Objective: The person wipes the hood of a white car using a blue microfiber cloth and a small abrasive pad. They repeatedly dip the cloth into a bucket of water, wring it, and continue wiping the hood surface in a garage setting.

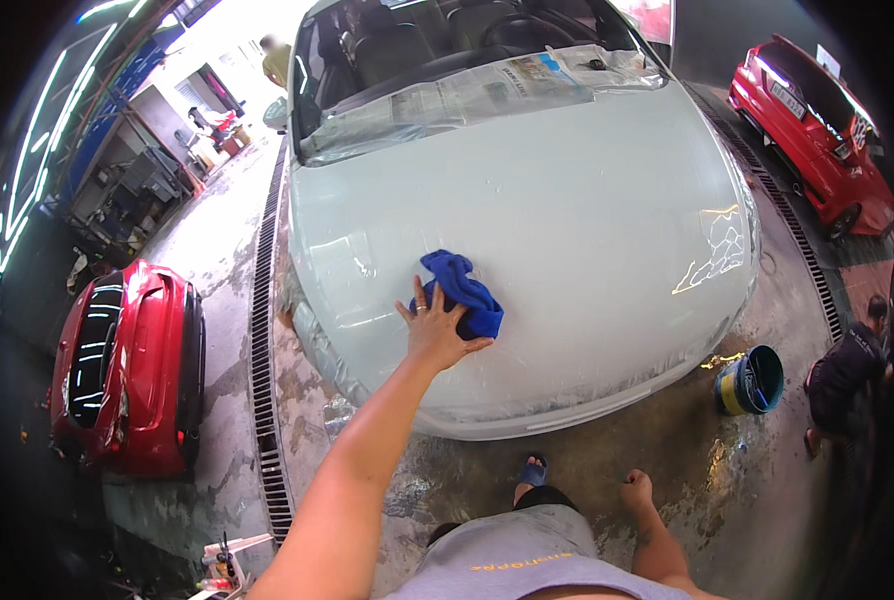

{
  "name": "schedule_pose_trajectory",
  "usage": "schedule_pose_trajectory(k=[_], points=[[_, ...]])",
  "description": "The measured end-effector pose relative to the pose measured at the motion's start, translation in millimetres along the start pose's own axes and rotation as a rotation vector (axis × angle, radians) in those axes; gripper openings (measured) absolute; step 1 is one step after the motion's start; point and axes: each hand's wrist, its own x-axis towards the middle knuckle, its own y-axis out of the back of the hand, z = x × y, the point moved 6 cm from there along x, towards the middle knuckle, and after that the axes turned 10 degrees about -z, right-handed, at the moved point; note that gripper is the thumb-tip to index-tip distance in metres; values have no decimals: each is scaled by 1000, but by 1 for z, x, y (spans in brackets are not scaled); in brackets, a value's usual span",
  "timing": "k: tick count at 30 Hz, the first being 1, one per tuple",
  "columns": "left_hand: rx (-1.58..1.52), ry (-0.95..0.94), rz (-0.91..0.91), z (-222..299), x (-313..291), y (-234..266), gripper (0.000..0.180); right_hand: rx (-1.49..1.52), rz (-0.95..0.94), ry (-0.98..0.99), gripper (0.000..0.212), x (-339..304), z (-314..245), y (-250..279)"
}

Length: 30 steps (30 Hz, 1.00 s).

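A pale car hood point(587, 200), wet-looking and dull, spreads out before me. On its left-centre part lies a bunched blue cloth point(479, 308), and my left hand point(437, 330) presses it down with the fingers spread over it. The thumb points right along the cloth's near edge, and a ring shows on one finger. My right hand point(637, 490) hangs low beside my body, apart from the car. Its fingers are curled in, and nothing shows in them.
Newspaper and clear plastic sheeting point(497, 90) cover the windshield's base. A blue bucket point(750, 382) stands off the car's front right, near a crouching person point(847, 375). Red cars point(132, 370) stand on both sides. A floor drain grate point(265, 350) runs along the left.
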Motion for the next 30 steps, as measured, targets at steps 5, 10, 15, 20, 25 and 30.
schedule_pose_trajectory(k=[5, 10, 15, 20, 25, 30], points=[[-114, -10, 182, -81, 83, 9, 100, 268, 133, -228, 9, -47, 44, 6], [-207, 269, 286, -288, 174, 38, 111, 750, 579, -1138, 25, -203, 113, -35], [-270, 427, 315, -391, 264, 111, 120, 1249, 763, -1063, 24, -350, 65, -141], [-113, -188, 479, -281, 313, 109, 105, 1649, 706, -578, 24, -398, -8, -178], [-458, -705, 454, -83, 225, 75, 55, 1328, 554, -311, 55, -222, -144, -56], [-368, -922, 246, -19, 115, 8, 53, 1047, 403, 49, 47, -99, -382, 48]])
